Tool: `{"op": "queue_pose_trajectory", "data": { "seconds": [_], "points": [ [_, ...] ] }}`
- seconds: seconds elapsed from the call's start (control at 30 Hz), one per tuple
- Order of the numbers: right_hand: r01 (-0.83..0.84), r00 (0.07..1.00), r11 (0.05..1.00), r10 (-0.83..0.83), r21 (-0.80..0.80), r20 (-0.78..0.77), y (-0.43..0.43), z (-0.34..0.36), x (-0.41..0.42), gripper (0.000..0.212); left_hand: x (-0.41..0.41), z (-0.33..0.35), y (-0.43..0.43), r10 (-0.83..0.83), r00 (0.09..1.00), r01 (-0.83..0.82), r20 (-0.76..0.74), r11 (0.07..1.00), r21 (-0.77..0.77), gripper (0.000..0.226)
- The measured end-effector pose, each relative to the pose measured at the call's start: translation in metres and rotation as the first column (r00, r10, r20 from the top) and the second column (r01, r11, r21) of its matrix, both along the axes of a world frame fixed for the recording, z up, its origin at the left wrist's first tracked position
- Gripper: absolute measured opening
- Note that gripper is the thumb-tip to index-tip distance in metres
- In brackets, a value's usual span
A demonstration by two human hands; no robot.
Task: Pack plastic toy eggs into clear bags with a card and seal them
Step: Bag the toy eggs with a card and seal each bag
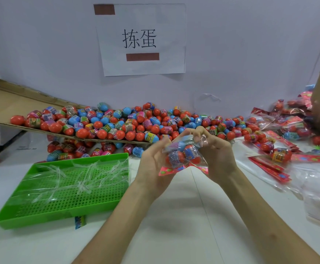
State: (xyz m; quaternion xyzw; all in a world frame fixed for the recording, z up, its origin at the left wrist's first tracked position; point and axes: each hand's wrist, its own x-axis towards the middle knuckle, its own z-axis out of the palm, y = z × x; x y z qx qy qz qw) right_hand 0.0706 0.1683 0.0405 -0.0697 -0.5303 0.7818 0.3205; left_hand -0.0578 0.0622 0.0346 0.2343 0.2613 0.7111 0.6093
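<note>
Both hands hold a clear bag [188, 149] of eggs [176, 159] just above the white table [174, 216], in front of the loose egg pile [117, 124]. The left hand [153, 161] curls its fingers round the bag's left side, the right hand [218, 155] pinches the crumpled film at its top, and a red card [171, 170] shows at its lower end. A green tray [50, 216] lies to the left, packed bags [281, 141] to the right.

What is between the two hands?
In the head view: a clear bag of toy eggs with a red card, held by left hand and right hand.
</note>
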Motion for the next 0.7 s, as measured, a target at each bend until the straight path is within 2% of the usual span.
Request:
{"op": "queue_pose_trajectory", "data": {
  "seconds": [0.07, 0.1, 0.2, 0.37, 0.5, 0.53, 0.6, 0.7],
  "points": [
    [-0.030, 0.999, 1.000, 0.030, -0.003, -0.018, 0.000, -0.001, 0.000, 0.010, 0.001, 0.002, -0.002, -0.031, 1.000, 0.031, -0.003, 0.999, 0.034, 0.010],
    [-0.051, 0.998, 0.999, 0.051, -0.009, -0.040, -0.001, 0.000, 0.000, 0.004, 0.002, 0.001, -0.002, -0.022, 1.000, 0.022, 0.005, 0.999, 0.041, 0.009],
    [-0.121, 0.987, 0.992, 0.115, -0.039, -0.113, 0.000, -0.003, -0.002, 0.024, 0.000, -0.002, -0.002, -0.067, 0.997, 0.062, 0.048, 0.993, 0.098, 0.019],
    [-0.224, 0.954, 0.973, 0.210, -0.045, -0.215, 0.000, -0.003, -0.001, 0.013, -0.002, -0.004, -0.003, -0.128, 0.991, 0.121, 0.046, 0.983, 0.136, 0.025],
    [-0.146, 0.977, 0.987, 0.133, -0.067, -0.165, -0.003, -0.001, 0.001, 0.014, -0.005, -0.005, -0.002, -0.142, 0.990, 0.138, 0.017, 0.980, 0.146, 0.046],
    [-0.125, 0.984, 0.989, 0.113, -0.079, -0.138, -0.004, 0.001, 0.002, 0.016, -0.006, -0.004, -0.002, -0.124, 0.992, 0.123, -0.009, 0.979, 0.162, 0.040],
    [-0.040, 0.998, 0.997, 0.037, -0.063, -0.046, -0.005, 0.003, 0.000, 0.026, -0.009, 0.000, -0.003, -0.051, 0.999, 0.054, -0.019, 0.978, 0.202, 0.014],
    [0.181, 0.973, 0.982, -0.186, 0.046, 0.137, -0.007, 0.003, -0.011, 0.039, -0.016, 0.001, -0.001, 0.092, 0.996, -0.090, -0.005, 0.977, 0.191, 0.014]
  ]
}}
